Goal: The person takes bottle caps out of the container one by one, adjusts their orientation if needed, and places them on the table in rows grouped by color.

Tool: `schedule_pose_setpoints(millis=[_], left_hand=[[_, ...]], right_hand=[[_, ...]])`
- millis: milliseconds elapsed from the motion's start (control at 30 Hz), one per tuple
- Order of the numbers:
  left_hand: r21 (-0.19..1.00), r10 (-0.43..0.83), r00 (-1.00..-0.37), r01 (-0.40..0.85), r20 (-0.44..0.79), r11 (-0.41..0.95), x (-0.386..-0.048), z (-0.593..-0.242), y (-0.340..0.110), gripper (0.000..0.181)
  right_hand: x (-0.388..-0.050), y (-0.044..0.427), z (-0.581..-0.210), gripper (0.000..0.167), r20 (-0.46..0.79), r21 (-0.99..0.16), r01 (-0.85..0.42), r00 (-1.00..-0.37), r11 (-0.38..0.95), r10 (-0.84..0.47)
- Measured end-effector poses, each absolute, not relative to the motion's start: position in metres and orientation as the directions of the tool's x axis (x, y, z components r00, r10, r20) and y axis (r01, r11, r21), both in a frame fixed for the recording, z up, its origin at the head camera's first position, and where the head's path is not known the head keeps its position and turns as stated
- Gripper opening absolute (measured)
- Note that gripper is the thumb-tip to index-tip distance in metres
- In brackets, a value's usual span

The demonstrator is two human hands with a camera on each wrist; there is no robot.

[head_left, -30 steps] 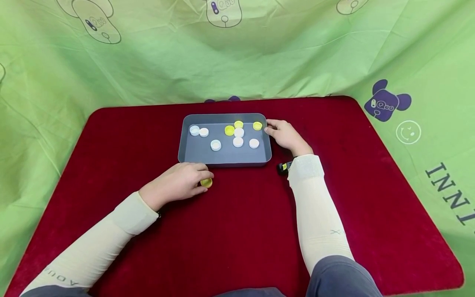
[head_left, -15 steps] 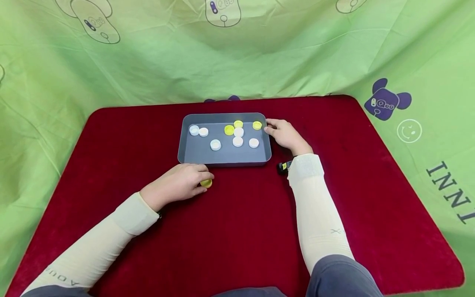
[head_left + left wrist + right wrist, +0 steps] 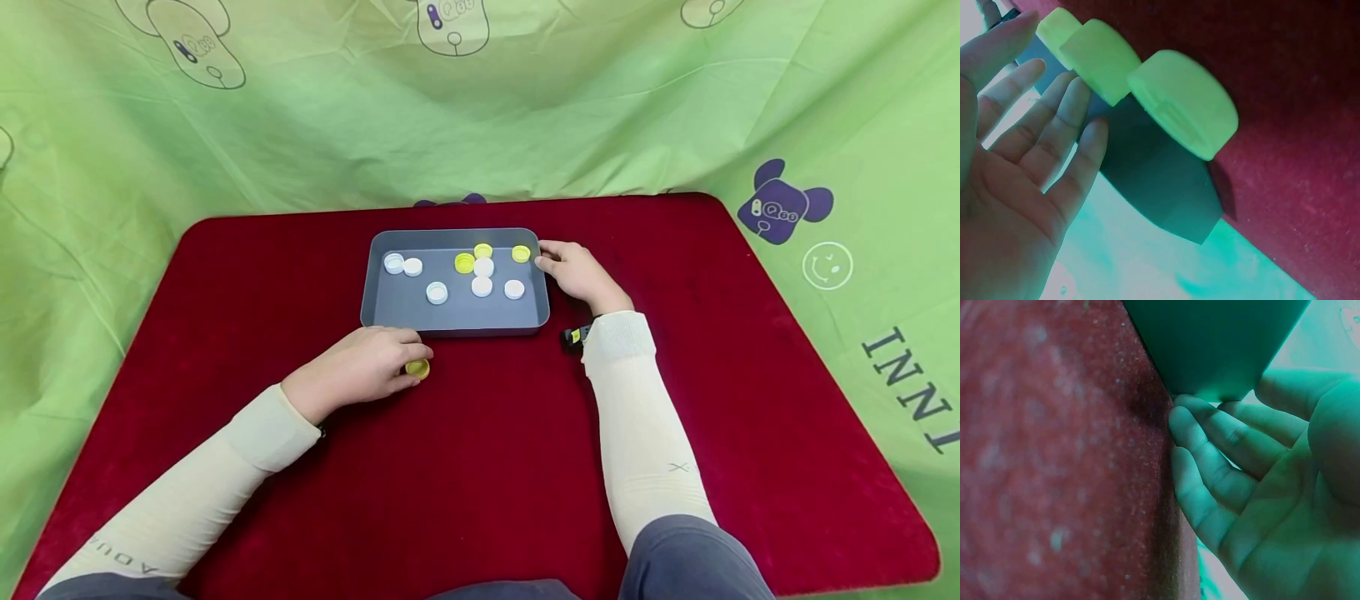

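On the near side of the gray tray (image 3: 457, 316), the left hand (image 3: 358, 368) pinches a yellow cap (image 3: 417, 370), recess up, and hides two more yellow caps (image 3: 1183, 105) lined up beside the tray's front wall. The tray's long axis runs left to right, six white caps (image 3: 437, 293) and three yellow caps (image 3: 465, 263) inside. The right hand (image 3: 581, 275) rests relaxed fingers against its right wall. Behind hangs a green cloth (image 3: 637, 108), printed "INN" to the tray's right.
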State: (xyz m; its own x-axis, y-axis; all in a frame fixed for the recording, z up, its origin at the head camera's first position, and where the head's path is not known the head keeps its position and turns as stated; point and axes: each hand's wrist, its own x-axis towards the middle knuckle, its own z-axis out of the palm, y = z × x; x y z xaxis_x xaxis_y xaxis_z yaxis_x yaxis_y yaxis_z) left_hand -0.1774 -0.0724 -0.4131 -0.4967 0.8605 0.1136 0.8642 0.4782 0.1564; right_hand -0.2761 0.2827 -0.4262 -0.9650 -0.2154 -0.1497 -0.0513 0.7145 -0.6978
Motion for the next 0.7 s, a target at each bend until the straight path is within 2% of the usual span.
schedule_pose_setpoints(millis=[233,400,700], left_hand=[[0.136,0.868,-0.487,0.870,0.090,0.474,-0.179,-0.410,-0.071,0.024],[0.123,0.885,-0.459,0.885,0.076,0.448,-0.180,-0.405,-0.069,0.024],[0.078,0.898,-0.420,0.907,0.134,0.413,-0.190,-0.388,-0.064,0.021]], right_hand=[[-0.277,0.282,-0.429,0.049,-0.154,-0.710,-0.049,-0.963,0.703,-0.223],[-0.276,0.282,-0.429,0.049,-0.152,-0.710,-0.047,-0.964,0.703,-0.217],[-0.276,0.283,-0.427,0.049,-0.149,-0.710,-0.046,-0.965,0.703,-0.214]])
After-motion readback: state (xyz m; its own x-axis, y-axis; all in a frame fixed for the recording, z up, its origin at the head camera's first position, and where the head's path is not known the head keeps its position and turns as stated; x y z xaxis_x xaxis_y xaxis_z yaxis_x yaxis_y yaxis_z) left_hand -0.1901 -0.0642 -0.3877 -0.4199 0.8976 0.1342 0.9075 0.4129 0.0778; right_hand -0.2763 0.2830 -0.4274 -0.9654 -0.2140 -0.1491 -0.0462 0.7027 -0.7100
